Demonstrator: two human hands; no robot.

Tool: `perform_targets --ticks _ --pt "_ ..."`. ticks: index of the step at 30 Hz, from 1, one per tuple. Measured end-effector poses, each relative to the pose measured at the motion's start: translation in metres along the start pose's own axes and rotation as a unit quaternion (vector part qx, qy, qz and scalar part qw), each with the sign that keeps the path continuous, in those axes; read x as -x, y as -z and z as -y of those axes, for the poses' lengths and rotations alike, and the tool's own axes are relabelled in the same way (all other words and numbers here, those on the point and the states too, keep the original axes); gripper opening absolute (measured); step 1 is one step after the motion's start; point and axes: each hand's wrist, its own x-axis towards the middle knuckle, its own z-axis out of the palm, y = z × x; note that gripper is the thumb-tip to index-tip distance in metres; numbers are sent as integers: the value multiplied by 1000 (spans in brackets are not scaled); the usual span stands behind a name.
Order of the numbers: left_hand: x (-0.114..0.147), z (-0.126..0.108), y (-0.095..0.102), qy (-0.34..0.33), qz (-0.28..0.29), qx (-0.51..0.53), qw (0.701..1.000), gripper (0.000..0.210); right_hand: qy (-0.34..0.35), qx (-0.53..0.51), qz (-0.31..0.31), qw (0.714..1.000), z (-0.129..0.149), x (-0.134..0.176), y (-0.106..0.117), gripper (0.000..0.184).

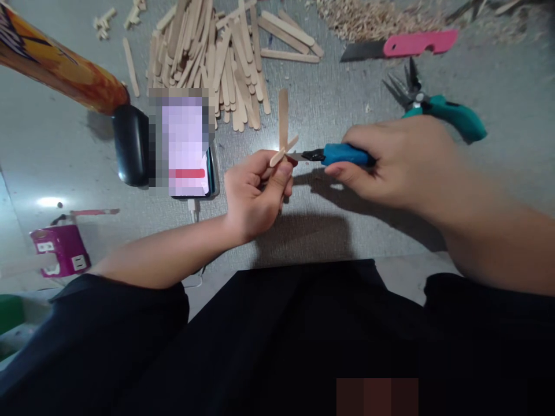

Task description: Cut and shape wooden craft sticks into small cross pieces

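Observation:
My left hand (pixel 260 190) pinches a popsicle stick (pixel 283 115) that stands away from me, with short wooden pieces (pixel 278 157) crossing it near the fingertips. My fingers hide the lower end of the stick. From the right, my right hand (pixel 394 162) is wrapped round the blue handle of a small knife (pixel 344 155). Its thin blade reaches the crossing by my left thumb. Whether the blade touches or cuts the wood I cannot tell. A loose pile of popsicle sticks (pixel 234 75) lies on the table beyond my left hand.
Teal-handled pliers (pixel 451 112) and a pink box cutter (pixel 420 43) lie at the right, near wood shavings (pixel 373 20). A phone (pixel 186 138) on a cable, a black case (pixel 130 144) and an orange canister (pixel 65 63) are at the left, with a purple power socket (pixel 60 248) closer.

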Motion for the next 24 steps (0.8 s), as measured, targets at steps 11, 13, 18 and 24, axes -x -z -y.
perform_targets --ticks 11,13,18,24 --pt "0 -9 -3 105 -10 61 993 32 12 -38 32 999 -10 -9 2 66" --pt "0 -10 -3 107 -11 66 992 31 13 -54 36 998 -10 -9 2 65" --pt "-1 -8 -3 110 -17 37 993 36 17 -127 43 991 -10 -11 1 70" --pt "-1 -4 -3 96 -35 17 995 37 22 -152 34 988 -9 -12 3 76"
